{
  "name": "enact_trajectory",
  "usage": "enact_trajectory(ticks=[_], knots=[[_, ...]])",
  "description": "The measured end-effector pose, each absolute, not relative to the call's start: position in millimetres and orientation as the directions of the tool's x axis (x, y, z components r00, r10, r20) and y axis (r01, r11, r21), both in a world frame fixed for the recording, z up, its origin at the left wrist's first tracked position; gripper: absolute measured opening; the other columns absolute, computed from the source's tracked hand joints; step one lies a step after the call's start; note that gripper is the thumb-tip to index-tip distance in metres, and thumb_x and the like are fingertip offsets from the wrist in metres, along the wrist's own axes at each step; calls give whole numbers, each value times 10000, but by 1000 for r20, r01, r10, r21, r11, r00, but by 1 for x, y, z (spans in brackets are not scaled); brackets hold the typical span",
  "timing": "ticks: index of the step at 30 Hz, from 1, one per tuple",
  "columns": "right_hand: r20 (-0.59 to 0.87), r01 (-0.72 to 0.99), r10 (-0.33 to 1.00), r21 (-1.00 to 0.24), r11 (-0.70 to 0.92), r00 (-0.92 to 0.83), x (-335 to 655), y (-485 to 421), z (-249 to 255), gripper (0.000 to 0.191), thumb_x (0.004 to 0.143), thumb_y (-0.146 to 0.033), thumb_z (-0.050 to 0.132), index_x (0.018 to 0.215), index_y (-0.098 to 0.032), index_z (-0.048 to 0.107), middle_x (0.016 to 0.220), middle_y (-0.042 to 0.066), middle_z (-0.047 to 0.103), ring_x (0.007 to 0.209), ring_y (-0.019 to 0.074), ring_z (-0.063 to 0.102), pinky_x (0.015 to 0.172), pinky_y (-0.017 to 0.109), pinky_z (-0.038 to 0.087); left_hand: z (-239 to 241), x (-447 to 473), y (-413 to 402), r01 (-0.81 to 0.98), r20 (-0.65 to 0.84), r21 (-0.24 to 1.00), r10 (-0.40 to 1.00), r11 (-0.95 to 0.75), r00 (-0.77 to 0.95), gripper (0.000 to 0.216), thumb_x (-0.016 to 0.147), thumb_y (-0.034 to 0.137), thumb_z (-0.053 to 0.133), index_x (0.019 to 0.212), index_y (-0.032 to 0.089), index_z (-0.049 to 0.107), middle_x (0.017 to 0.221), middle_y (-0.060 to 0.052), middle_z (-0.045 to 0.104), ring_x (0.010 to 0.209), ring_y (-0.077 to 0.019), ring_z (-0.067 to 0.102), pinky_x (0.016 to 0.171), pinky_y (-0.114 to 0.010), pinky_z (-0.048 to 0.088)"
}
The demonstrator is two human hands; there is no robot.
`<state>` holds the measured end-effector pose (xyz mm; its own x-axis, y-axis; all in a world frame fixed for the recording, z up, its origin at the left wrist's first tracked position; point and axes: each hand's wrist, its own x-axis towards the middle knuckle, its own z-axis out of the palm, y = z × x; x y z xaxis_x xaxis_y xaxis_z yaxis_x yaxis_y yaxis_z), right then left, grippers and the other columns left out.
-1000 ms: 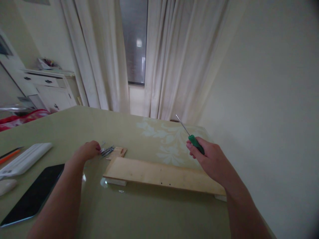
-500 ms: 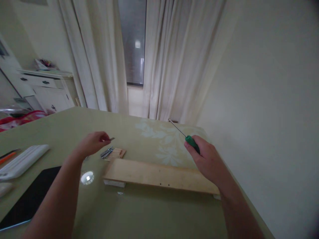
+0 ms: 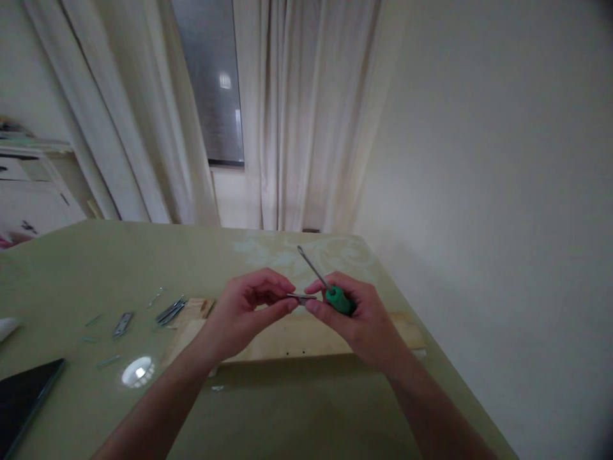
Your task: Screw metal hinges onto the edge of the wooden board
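A small, thin grey metal piece [image 3: 301, 296] is pinched at either end by the left hand [image 3: 242, 314] and right hand [image 3: 360, 315], over a long, flat, pale wooden board [image 3: 272, 340]. The right hand also grips a green-handled screwdriver [image 3: 340, 300] with a slim metal shaft [image 3: 313, 267].

A room in a home, by its furnishings: long, cream-coloured curtains [image 3: 311, 115] hang in soft folds on either side of a narrow, dim window [image 3: 211, 83]. At the left edge stands a white household cabinet [image 3: 41, 198] with a drawer, a door and dark ornate handles. In front, a glossy pale green table [image 3: 129, 255] bears a whitish leafy pattern, beside a plain light wall [image 3: 493, 191].
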<state>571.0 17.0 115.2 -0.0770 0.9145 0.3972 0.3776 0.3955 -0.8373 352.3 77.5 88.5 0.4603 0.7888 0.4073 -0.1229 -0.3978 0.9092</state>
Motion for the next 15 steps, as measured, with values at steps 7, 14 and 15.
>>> enact_trajectory(ticks=[7,14,15], knots=[[360,333,931,-872,358,-60,580,20,118,235,942,-435,774,868,-215,810,610,-48,528,554,110,428,522,275,342,95,354,66,-81,479,864,761,-497,438,148,893,213,842,1041,210,826,963,-47,847,866,-175,808,794,-257,682],[313,271,950,-913,304,-11,579,21,116,334,931,-506,776,815,-193,780,535,-60,470,489,99,405,451,258,314,101,352,57,200,632,640,656,-742,412,174,944,203,791,1099,267,836,960,-15,843,837,-161,798,771,-238,652],[304,261,953,-919,296,-9,579,21,116,344,929,-514,778,808,-191,777,528,-60,472,485,98,407,450,254,320,102,352,56,227,667,587,623,-777,409,193,947,189,785,1117,269,831,959,-10,840,827,-153,792,772,-233,646]])
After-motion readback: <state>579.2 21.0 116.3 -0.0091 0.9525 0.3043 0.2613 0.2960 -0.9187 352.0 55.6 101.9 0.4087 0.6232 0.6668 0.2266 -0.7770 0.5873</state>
